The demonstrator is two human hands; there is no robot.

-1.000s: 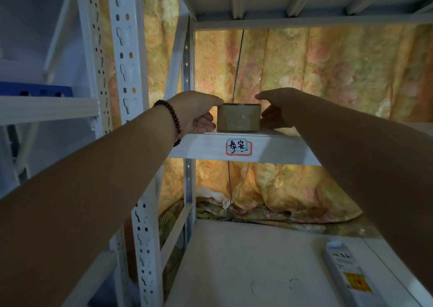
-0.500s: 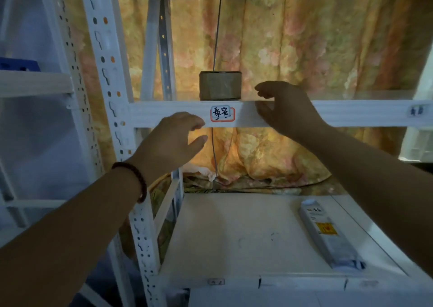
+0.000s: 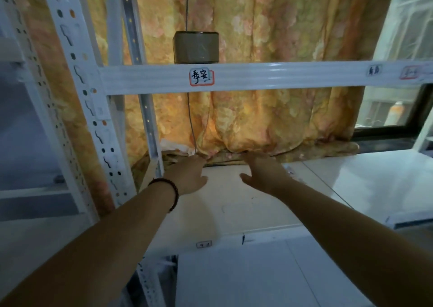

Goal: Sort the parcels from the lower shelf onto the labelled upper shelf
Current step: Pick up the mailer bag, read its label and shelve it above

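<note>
Brown taped parcel [image 3: 195,47] sits on upper shelf [image 3: 281,75], directly above the red-bordered label [image 3: 201,77].
Below that label, both hands spread flat, holding nothing, over lower shelf [image 3: 234,215]: left hand [image 3: 188,176], right hand [image 3: 263,172].

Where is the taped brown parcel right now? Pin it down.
In the head view, the brown parcel sits on the upper shelf, left of centre, directly above the red-bordered handwritten label.
</note>
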